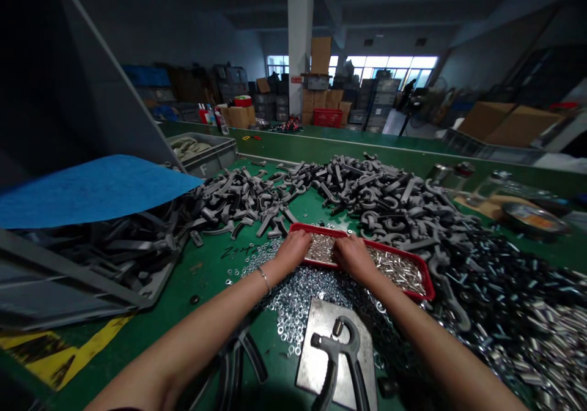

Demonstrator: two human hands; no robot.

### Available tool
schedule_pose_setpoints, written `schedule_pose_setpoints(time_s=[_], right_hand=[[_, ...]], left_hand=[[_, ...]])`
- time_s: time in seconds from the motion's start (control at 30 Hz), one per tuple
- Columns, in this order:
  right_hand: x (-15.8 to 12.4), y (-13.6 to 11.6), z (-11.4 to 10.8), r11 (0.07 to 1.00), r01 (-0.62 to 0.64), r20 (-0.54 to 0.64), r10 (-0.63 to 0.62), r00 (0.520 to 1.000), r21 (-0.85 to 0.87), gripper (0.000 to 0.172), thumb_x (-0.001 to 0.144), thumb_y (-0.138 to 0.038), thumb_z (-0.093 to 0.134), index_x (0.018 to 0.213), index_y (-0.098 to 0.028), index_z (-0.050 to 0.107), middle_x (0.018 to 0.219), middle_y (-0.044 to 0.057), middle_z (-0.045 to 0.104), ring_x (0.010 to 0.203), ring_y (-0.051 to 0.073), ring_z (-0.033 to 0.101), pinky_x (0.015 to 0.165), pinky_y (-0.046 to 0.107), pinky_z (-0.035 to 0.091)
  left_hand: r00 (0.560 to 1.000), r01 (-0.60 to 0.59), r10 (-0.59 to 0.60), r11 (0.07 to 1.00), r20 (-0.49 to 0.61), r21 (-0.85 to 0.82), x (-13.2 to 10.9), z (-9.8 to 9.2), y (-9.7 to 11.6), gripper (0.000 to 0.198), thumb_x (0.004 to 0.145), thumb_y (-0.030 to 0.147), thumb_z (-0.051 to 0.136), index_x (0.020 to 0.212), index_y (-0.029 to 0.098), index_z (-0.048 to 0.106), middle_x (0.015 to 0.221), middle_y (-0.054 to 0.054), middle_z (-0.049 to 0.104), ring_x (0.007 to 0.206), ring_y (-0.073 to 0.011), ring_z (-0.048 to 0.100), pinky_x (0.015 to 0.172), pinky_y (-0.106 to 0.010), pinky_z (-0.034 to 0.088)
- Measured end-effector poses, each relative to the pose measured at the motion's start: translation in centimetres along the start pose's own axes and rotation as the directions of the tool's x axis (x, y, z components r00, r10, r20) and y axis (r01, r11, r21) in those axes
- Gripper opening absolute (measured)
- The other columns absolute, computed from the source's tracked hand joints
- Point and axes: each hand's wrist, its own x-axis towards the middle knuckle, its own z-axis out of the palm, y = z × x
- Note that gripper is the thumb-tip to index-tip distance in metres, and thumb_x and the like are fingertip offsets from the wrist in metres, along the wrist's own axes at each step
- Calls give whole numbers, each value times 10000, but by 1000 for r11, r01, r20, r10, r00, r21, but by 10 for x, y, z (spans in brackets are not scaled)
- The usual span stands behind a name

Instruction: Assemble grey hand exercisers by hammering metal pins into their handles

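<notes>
Head view: a red tray (430, 281) lies on the green tabletop (211, 276), small gold-coloured parts (322, 249) in its left portion and silvery pins (398, 271) in its right. The left hand (296, 247) is at the tray's left end, the right hand (352, 255) near its middle; both have curled fingers, but whether either grip is clamped on anything I cannot tell, as the fingertips are hidden. Loose nuts (290, 314) spread before the tray, grey handles (389, 194) heap behind it, and nearer the person a two-legged handle assembly (331, 345) rests on a metal plate (310, 362).
</notes>
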Motion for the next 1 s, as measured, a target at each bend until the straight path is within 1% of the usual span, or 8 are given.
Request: schedule_pose_setpoints(time_s=[0.23, 0.37, 0.5, 0.6, 0.7, 0.8, 0.9, 1.0], right_hand=[[8, -6, -5, 989, -58, 17, 56, 998, 135, 209, 932, -365, 631, 934, -158, 662, 1012, 42, 681, 994, 215, 634, 925, 450, 483], [-1, -4, -12, 942, -142, -45, 164, 985, 305, 148, 963, -274, 564, 989, -145, 631, 981, 56, 681, 938, 203, 643, 870, 401, 505], [-60, -9, -25, 859, -118, -61, 171, 983, 498, 146, 983, -219, 445, 960, -170, 580, 896, 53, 695, 826, 175, 650, 763, 310, 520], [-130, -24, -24, 802, -77, -30, 118, 993, 593, 170, 984, -281, 461, 886, -206, 579, 812, 16, 688, 728, 169, 646, 678, 291, 527], [-182, -44, -13, 791, -49, -47, 98, 994, 610, 175, 967, -292, 523, 832, -215, 603, 817, 35, 665, 805, 210, 621, 740, 350, 519], [-200, -59, 1, 850, 63, -148, 17, 989, 523, 136, 986, -260, 512, 903, -217, 612, 883, 54, 650, 885, 226, 580, 813, 387, 499], [-198, -64, 10, 898, 133, -207, -48, 977, 419, 155, 1005, -249, 472, 935, -212, 604, 937, 76, 640, 917, 236, 563, 820, 391, 502], [-194, -63, 14, 918, 144, -210, -69, 975, 368, 162, 1004, -246, 467, 930, -203, 605, 945, 92, 633, 907, 251, 562, 792, 393, 510]], left_hand=[[991, 93, -117, 949, -62, -301, 3, -10, 1, 170, 871, 123, 558, 895, 132, 726, 944, -91, 733, 933, -208, 666, 905, -311, 494], [984, 125, -170, 872, -53, -472, -10, -23, 16, 164, 865, 169, 584, 945, 116, 717, 934, -84, 743, 867, -190, 685, 855, -301, 518], [985, 138, -175, 774, 0, -618, -64, -40, 39, 190, 866, 211, 592, 1004, 135, 697, 916, -54, 745, 807, -158, 691, 785, -274, 541], [964, 233, -241, 573, 110, -786, -119, -47, 50, 194, 843, 270, 632, 984, 151, 693, 882, -37, 730, 789, -159, 686, 768, -285, 541], [916, 352, -331, 387, 227, -852, -159, -46, 60, 225, 817, 336, 675, 955, 158, 688, 869, -22, 711, 766, -159, 673, 771, -298, 531], [897, 385, -361, 350, 256, -854, -178, -44, 70, 231, 838, 362, 656, 952, 164, 689, 870, -13, 697, 772, -154, 660, 790, -295, 515], [910, 375, -316, 354, 268, -857, -184, -44, 79, 220, 847, 351, 642, 964, 171, 691, 886, -18, 698, 823, -166, 657, 818, -301, 510], [937, 325, -274, 452, 217, -831, -184, -45, 85, 172, 833, 315, 655, 928, 182, 708, 914, -30, 703, 886, -187, 655, 832, -308, 506]])
